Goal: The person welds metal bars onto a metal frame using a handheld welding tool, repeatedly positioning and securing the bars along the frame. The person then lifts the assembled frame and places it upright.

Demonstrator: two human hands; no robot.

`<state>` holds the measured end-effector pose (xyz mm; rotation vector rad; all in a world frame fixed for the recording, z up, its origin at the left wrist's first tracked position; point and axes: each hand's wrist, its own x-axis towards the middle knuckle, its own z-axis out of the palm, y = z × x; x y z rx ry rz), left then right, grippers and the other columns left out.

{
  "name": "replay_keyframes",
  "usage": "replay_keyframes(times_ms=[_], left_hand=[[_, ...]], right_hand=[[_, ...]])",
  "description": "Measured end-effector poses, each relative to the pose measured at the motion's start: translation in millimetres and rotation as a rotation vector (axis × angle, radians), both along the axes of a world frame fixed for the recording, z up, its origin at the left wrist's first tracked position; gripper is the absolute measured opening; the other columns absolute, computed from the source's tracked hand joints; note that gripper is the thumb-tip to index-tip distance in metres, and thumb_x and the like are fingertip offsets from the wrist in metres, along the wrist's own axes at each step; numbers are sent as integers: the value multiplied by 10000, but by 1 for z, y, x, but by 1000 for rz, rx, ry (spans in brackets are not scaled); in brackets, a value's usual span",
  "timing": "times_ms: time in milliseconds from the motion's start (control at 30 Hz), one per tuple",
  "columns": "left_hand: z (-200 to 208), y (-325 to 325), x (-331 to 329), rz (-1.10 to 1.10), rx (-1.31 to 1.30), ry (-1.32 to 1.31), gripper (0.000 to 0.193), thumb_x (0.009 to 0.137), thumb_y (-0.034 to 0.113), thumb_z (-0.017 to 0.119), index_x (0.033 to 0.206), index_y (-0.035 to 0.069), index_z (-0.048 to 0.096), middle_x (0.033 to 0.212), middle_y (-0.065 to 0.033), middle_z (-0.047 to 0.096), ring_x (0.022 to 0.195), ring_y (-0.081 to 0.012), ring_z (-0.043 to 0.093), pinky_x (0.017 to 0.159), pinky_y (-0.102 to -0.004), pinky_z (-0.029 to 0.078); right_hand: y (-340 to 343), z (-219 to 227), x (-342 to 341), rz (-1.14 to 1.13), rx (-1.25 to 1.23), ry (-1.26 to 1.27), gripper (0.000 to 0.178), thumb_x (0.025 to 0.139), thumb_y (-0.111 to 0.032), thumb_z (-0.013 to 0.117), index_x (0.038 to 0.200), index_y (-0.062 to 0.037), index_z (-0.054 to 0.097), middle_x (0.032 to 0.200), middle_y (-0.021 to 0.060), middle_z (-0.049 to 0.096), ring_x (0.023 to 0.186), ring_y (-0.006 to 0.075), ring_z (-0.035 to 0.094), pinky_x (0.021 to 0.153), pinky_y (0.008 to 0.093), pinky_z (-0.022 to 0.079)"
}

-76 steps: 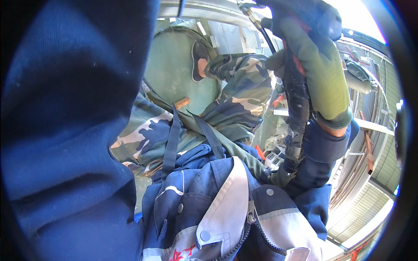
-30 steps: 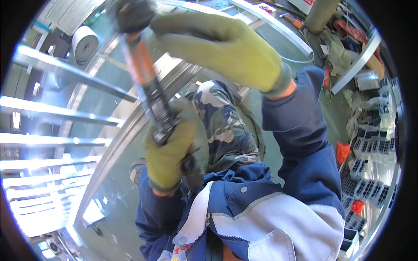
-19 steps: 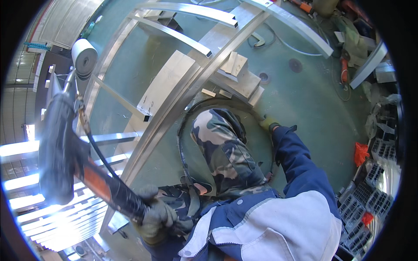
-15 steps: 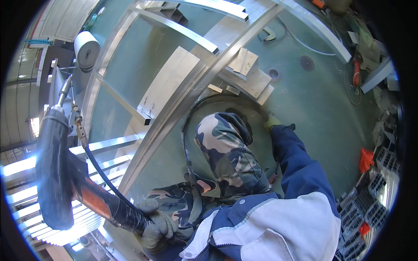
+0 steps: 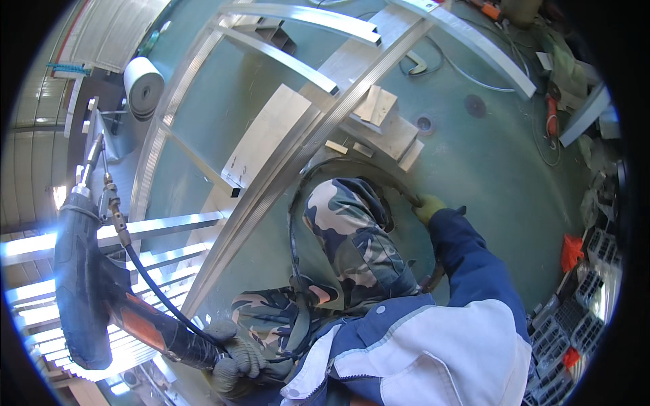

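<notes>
My left hand (image 5: 237, 362), in a grey-green knit glove, is wrapped round the lower handle of a black-and-orange pistol-shaped tool (image 5: 139, 318). The tool stands raised at the left, its long metal nozzle pointing away. Brass fittings and a thin dark hose (image 5: 152, 281) run along its side to the handle. Down by the floor, right of my bent knee, my right hand (image 5: 429, 208) in a yellow-green glove is closed on a thick dark cable (image 5: 389, 177). That cable loops around my knee and comes back toward my lap. The right fingers are partly hidden.
A long aluminium frame (image 5: 338, 111) crosses diagonally ahead, with square tubes (image 5: 305, 68) joined to it. Metal blocks (image 5: 386, 128) lie beside it. Further out are a white roll (image 5: 143, 86), a red-and-black power tool (image 5: 552, 115) with its cord, and black plastic crates (image 5: 552, 331) at the right.
My right hand, still at the cable, has shifted slightly, and more of the cable shows beneath my right sleeve. The tool in my left hand sits slightly lower, and the view has shifted a little.
</notes>
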<state>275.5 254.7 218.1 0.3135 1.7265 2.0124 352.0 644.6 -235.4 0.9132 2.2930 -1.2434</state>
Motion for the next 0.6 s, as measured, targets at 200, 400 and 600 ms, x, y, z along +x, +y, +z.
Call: replay_keyframes(times_ms=[200,400,600], left_hand=[[4,-43,-10,-79,77,74,682,963,241,753,1452,-88,409,559,-19,526,439,-180,558,509,-388,555],[25,-76,-9,-147,218,140,590,961,230,758,1372,-33,426,608,-34,617,458,-193,632,521,-388,592],[60,-88,-29,-293,332,323,708,1033,204,634,1567,-96,279,768,-79,692,527,-186,698,530,-378,622]], right_hand=[[6,86,102,-351,-90,310,291,859,-173,721,1137,-88,731,957,122,728,891,228,701,802,370,531],[-18,154,174,-654,-136,518,252,851,-50,740,1103,-43,740,968,8,710,916,108,644,819,297,521],[-15,116,248,-987,-49,829,260,867,-54,767,1126,-44,749,990,-6,713,898,110,651,812,286,529]])
